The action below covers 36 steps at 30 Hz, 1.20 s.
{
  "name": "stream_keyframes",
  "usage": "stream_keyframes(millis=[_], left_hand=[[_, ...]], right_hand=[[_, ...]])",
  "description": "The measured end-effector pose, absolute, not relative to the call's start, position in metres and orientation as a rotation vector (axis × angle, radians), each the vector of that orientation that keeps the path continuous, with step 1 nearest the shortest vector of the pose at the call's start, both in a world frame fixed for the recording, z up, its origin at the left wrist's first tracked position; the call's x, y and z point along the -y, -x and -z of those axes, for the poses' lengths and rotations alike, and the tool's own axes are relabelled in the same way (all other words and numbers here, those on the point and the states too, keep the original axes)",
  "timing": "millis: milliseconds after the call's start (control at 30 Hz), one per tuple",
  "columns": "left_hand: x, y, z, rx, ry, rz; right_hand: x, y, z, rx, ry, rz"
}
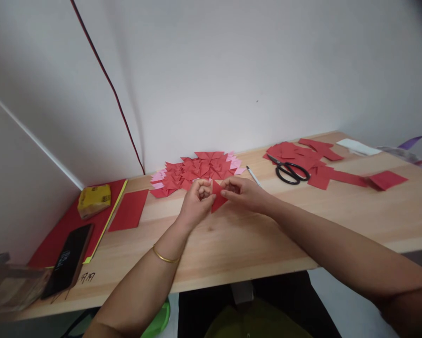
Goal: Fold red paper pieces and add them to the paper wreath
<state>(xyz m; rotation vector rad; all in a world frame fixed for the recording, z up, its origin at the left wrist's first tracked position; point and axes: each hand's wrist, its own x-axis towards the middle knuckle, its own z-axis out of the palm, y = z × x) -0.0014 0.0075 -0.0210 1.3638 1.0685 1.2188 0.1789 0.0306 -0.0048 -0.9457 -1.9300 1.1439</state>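
Hands (197, 199), red paper (217, 198) between them

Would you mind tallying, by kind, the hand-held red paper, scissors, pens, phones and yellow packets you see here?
Red paper held between left hand and right hand: 1
Pair of scissors: 1
Pen: 1
Phone: 1
Yellow packet: 1
Total: 5

Lt wood tbl (239, 249) stands agst wht wall (232, 70).
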Motion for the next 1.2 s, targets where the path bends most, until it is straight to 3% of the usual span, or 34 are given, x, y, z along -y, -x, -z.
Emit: stream_keyframes(millis=[467, 1067, 1200], left_hand=[[-0.004, 0.004, 0.014, -1.243, -1.807, -0.972], [-0.020, 0.022, 0.015, -1.173, -1.265, -1.378], [-0.018, 0.020, 0.015, -1.224, -1.444, -1.364]], right_hand=[[-0.030, -0.179, 0.002, 1.762, 0.876, -1.375], [-0.041, -0.192, 0.010, 1.601, 0.992, -1.444], [-0.040, -0.190, 0.009, 1.772, 1.008, -1.168]])
